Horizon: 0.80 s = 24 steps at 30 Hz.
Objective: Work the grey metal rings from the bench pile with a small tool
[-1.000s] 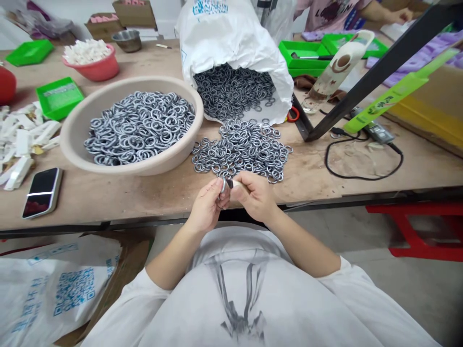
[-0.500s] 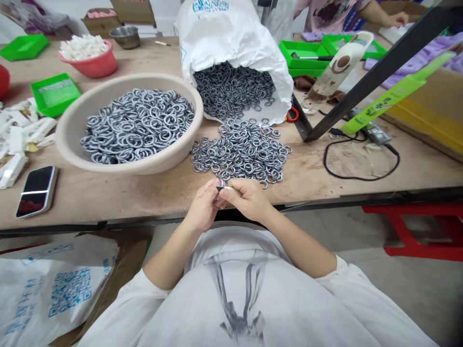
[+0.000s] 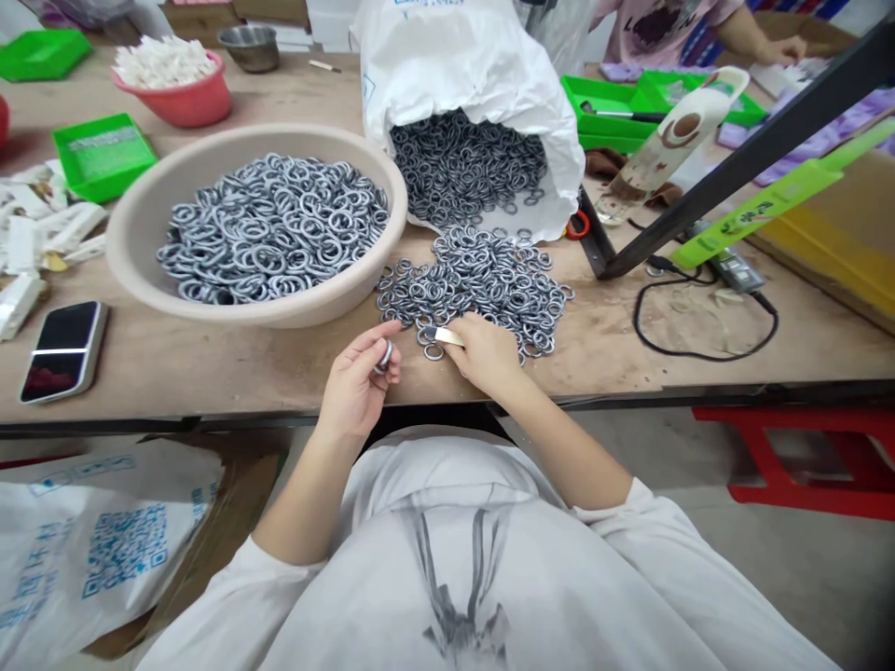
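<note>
My left hand (image 3: 355, 380) is over the front of the table, gripping a grey ring (image 3: 384, 356) between thumb and fingers. Closed around a short, flat pale tool with a dark tip (image 3: 443, 335), my right hand (image 3: 493, 354) rests at the near edge of a loose pile of grey rings (image 3: 482, 275). The tool's tip is over the rings there; its exact kind is unclear. Behind the left hand, a wide beige basin (image 3: 294, 308) holds a heap of similar rings. A white sack (image 3: 461, 65) lies with its mouth facing me, rings spilling from it.
On the left lie a phone (image 3: 64, 350), white pieces (image 3: 24, 247), a green tray (image 3: 104, 157) and a red bowl (image 3: 188, 102). A slanted black metal bar (image 3: 706, 168), a bottle (image 3: 657, 154) and a cable (image 3: 640, 321) stand right. A co-worker's hand (image 3: 784, 50) shows far right.
My hands were together over the table edge and have parted. The left moved left with a ring; the right moved slightly forward to the pile with the tool. The view shifted a little.
</note>
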Motion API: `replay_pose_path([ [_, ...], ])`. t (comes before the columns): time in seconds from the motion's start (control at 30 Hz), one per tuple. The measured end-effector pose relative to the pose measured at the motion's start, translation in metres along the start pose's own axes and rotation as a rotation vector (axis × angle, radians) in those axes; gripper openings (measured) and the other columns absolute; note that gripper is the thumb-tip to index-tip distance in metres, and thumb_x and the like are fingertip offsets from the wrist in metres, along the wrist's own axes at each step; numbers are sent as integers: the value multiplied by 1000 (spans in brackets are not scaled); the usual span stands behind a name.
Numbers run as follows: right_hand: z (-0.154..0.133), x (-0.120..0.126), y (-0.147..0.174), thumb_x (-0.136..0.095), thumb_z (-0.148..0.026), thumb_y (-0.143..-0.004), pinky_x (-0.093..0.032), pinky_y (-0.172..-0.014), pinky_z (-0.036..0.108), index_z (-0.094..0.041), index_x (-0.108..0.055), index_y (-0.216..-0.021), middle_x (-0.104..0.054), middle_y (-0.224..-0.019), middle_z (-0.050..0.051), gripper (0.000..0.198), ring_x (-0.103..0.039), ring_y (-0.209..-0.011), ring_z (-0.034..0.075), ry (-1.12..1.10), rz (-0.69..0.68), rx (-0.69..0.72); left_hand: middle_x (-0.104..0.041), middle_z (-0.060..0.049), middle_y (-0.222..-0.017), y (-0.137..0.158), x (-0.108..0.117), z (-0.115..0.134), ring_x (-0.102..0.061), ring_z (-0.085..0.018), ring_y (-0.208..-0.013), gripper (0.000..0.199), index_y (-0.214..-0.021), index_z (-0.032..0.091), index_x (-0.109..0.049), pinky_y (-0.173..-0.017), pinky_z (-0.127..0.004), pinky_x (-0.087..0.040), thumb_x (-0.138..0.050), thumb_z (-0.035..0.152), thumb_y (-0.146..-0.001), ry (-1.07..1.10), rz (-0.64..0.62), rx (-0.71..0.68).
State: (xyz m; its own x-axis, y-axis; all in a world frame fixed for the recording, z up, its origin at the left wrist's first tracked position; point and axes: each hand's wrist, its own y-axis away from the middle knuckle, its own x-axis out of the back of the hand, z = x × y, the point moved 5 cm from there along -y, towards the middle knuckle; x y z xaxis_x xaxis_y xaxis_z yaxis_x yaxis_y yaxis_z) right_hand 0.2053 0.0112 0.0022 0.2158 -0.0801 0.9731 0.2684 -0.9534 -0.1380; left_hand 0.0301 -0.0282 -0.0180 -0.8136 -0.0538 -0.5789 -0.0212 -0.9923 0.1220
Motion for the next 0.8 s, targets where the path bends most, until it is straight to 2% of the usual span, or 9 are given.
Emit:
replay_pose_path([
  [0.2, 2, 6, 1, -54, -42, -98, -26, -59, 31, -23, -69, -105, -65, -107, 5, 25, -62, -86, 20, 25, -31, -2, -64, -4, -82, -3, -5, -10, -60, -11, -64, 25, -88, 11, -68, -45, -17, -44, -76, 27, -71, 125, 74, 174],
  [0.33, 4, 6, 0, -59, -37, -95, -29, -62, 30, -21, -71, -100, -65, -104, 6, 21, -61, -85, 20, -42, 8, 11, -59, 0, -76, -3, -11, -10, -53, -7, -59, 33, -87, 12, -64, -41, -14, -36, -83, 27, -65, 95, 36, 163],
  [0.4, 10, 7, -2, -59, -31, -94, -32, -65, 29, -18, -70, -94, -64, -98, 6, 17, -59, -83, 19, -240, 78, -2, -49, 4, -64, -1, -16, -10, -42, -4, -50, 36, -86, 12, -62, -39, -13, -29, -86, 27, -64, 62, 10, 140],
  [0.5, 14, 6, 0, -60, -35, -90, -36, -65, 27, -15, -67, -89, -60, -79, 3, 21, -53, -72, 15, -807, 128, 6, -35, 9, -56, 4, -29, -18, -27, -3, -44, 40, -86, 13, -60, -39, -13, -21, -87, 35, -66, 5, -24, 133],
  [0.57, 11, 6, 7, -62, -42, -89, -37, -64, 26, -16, -65, -87, -55, -73, 0, 27, -48, -66, 13, -1128, 155, 33, -36, 8, -57, 7, -41, -26, -25, -3, -45, 47, -90, 13, -60, -40, -14, -20, -84, 48, -69, -27, -69, 139],
  [0.6, 8, 6, 13, -63, -44, -88, -38, -64, 26, -16, -64, -85, -55, -73, 0, 28, -47, -66, 13, -1216, 183, 52, -37, 8, -57, 9, -47, -30, -26, -3, -45, 51, -90, 13, -60, -40, -14, -20, -82, 54, -71, -37, -95, 137],
  [0.67, 3, 8, 24, -66, -41, -87, -40, -68, 27, -17, -64, -82, -54, -74, 0, 25, -49, -70, 13, -1258, 260, 100, -39, 7, -59, 10, -56, -36, -27, -4, -47, 52, -87, 15, -56, -42, -15, -22, -78, 60, -73, -48, -131, 111],
  [0.73, 0, 11, 33, -69, -36, -86, -41, -71, 27, -18, -64, -81, -54, -76, 0, 20, -50, -74, 13, -1228, 318, 142, -39, 6, -59, 11, -59, -38, -28, -4, -48, 51, -80, 16, -51, -43, -15, -23, -78, 59, -74, -54, -138, 73],
  [0.8, 2, 14, 37, -72, -33, -84, -43, -74, 28, -19, -65, -88, -56, -82, 1, 17, -53, -77, 14, -1230, 331, 168, -38, 6, -58, 11, -60, -38, -27, -5, -48, 50, -75, 16, -47, -44, -16, -23, -77, 56, -75, -68, -153, 54],
])
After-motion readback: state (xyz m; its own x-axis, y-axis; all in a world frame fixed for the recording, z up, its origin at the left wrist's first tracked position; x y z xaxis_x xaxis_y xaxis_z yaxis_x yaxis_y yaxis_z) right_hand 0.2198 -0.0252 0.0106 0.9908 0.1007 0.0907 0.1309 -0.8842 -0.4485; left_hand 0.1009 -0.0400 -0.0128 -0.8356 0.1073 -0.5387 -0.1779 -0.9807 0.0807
